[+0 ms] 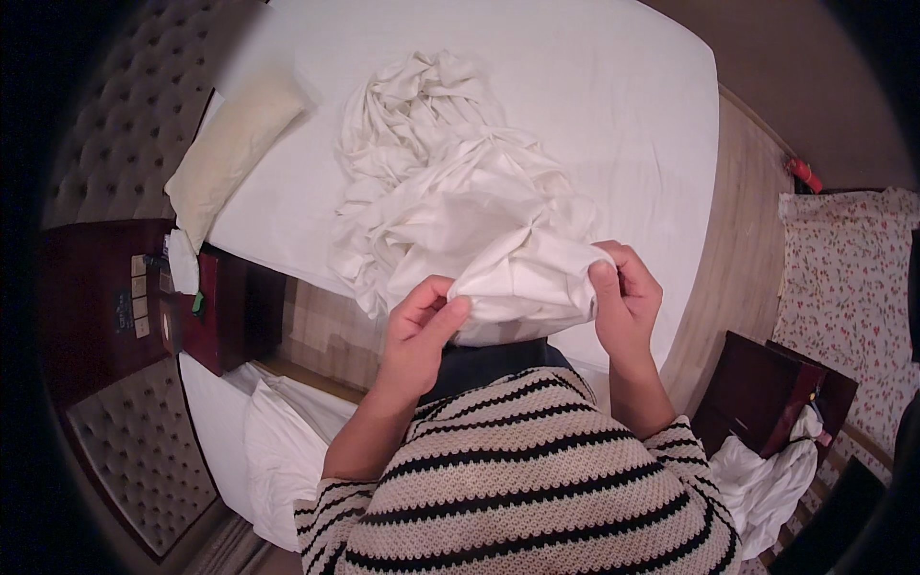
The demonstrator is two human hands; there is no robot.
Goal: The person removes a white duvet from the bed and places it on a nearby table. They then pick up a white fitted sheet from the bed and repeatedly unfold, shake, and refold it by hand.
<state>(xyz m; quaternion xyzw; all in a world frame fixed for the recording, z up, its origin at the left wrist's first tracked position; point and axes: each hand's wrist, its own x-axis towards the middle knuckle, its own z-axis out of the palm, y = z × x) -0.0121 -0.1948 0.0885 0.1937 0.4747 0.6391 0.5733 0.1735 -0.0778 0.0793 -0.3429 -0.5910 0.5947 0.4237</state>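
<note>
Gathered white bed linen (pixel 460 172) lies in a loose, crumpled heap on the bed (pixel 611 93), which wears a smooth white sheet. Its near end is lifted in front of my body. My left hand (pixel 428 327) pinches one side of this edge between thumb and fingers. Over on the other side, my right hand (pixel 625 295) grips the same edge, thumb on top. Between both hands the cloth hangs in folds, slightly stretched. Whether it is a duvet cover or a sheet, I cannot tell.
A cream pillow (pixel 237 147) lies by the tufted headboard (pixel 129 108). Left stands a dark red nightstand (pixel 226 316), with a second white bed (pixel 223 424) beyond. At right are a dark wooden luggage bench or stool (pixel 755 392), crumpled white linen (pixel 769 489), a floral curtain (pixel 848 280) and a fire extinguisher (pixel 803 175).
</note>
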